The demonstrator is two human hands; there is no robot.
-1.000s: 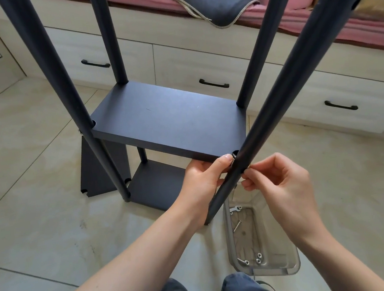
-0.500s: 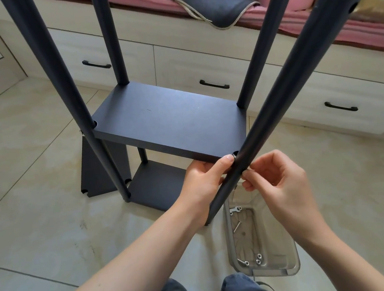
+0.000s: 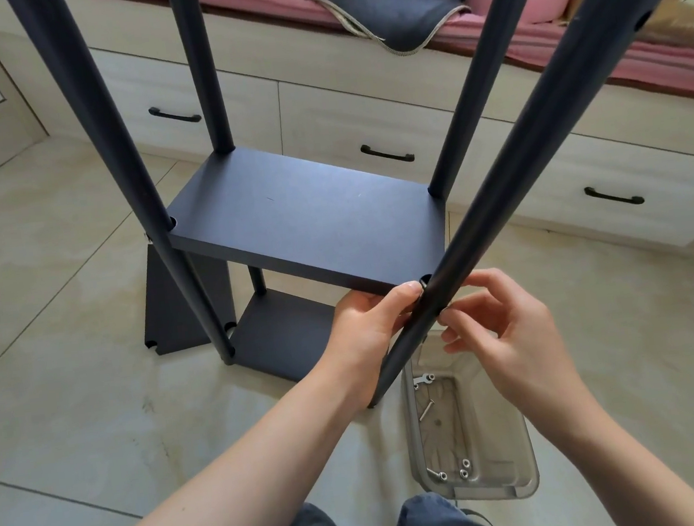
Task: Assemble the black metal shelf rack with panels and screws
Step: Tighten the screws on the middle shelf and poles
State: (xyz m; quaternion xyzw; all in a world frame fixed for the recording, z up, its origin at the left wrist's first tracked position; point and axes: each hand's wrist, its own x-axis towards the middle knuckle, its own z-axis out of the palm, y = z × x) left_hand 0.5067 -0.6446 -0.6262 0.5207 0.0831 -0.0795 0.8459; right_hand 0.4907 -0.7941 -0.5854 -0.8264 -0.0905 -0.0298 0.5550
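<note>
My left hand (image 3: 366,330) is gripping the shelf panel (image 3: 305,220) at its near corner, against the front pole (image 3: 500,184). My right hand (image 3: 504,331) is pinching something small at that pole; I cannot tell what.

black rack (image 3: 306,224), pink bedding (image 3: 571,42), beige floor (image 3: 71,402)

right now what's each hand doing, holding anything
Left hand: grips the shelf panel corner at the near right pole.
Right hand: fingertips pinched at the pole; what it holds cannot be told.
</note>
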